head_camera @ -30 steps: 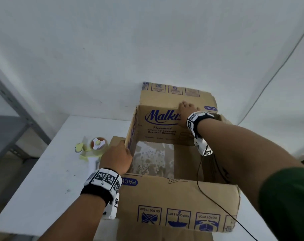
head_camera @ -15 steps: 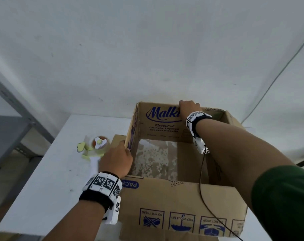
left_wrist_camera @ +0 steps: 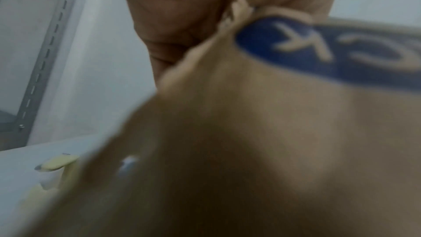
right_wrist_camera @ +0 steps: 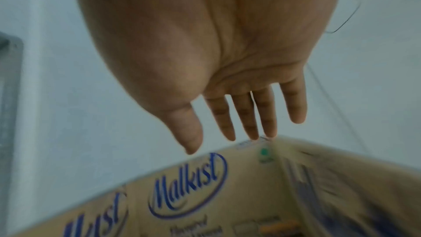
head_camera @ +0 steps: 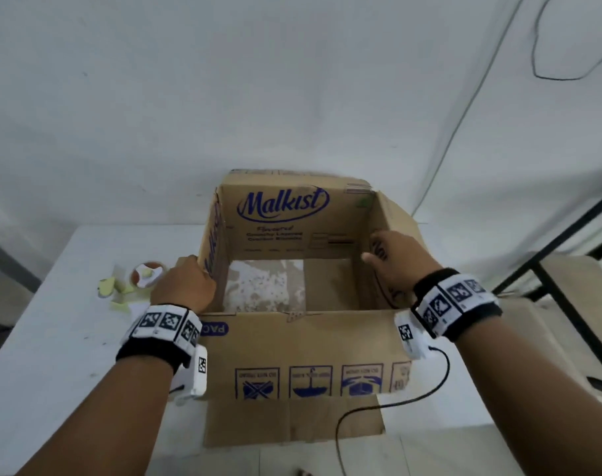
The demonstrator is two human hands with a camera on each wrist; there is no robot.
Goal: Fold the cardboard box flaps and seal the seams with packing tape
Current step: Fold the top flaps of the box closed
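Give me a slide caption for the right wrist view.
Right hand, fingers straight, hovers above the open Malkist box.

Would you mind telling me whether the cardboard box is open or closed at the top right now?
Open. In the head view the cardboard box shows its inner walls and bare floor, with the near flap folded outward and down.

I take this for a bare storeroom or packing corner. Beyond my grip stands a plain white wall (head_camera: 292, 80) with loose cables (head_camera: 464, 115) hanging down it. Left of my left grip rises a slotted grey metal shelving upright (left_wrist_camera: 43, 60). The white worktop (head_camera: 52, 338) under my grip is scuffed, and a printed shipping carton (head_camera: 292, 355) sits on it.
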